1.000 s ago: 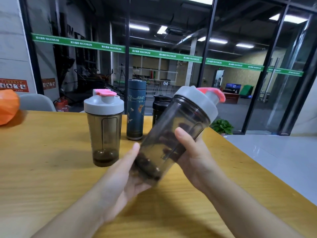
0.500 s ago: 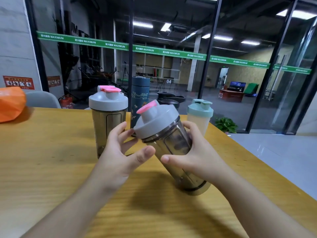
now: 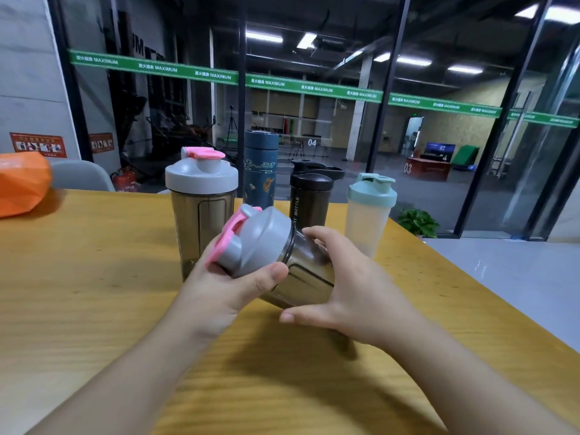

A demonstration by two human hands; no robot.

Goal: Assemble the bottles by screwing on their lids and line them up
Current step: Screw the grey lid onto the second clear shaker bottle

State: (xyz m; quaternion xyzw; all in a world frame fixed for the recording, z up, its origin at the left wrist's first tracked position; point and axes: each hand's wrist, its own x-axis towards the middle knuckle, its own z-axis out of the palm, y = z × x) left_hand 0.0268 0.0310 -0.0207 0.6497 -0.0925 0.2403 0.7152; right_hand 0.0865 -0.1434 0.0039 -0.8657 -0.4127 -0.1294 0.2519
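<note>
You are now gripping the grey lid (image 3: 255, 243) with your left hand (image 3: 219, 287), which half a second ago was hovering loose beside it, while your right hand (image 3: 348, 290) is clasping the smoky bottle (image 3: 306, 277), tipped further over above the worktop (image 3: 78, 293). That suggests tightening is beginning. Beyond, four capped bottles are standing in a row: the twin shaker (image 3: 202, 211), blue flask (image 3: 260, 171), black bottle (image 3: 309, 199) and mint shaker (image 3: 370, 211).

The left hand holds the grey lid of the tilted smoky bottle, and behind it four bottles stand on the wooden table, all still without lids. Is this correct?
Not quite. The head view shows all four standing bottles already lidded: the smoky shaker with grey lid, the blue patterned flask, the black bottle, the frosted bottle with mint lid. The rest holds.
</note>
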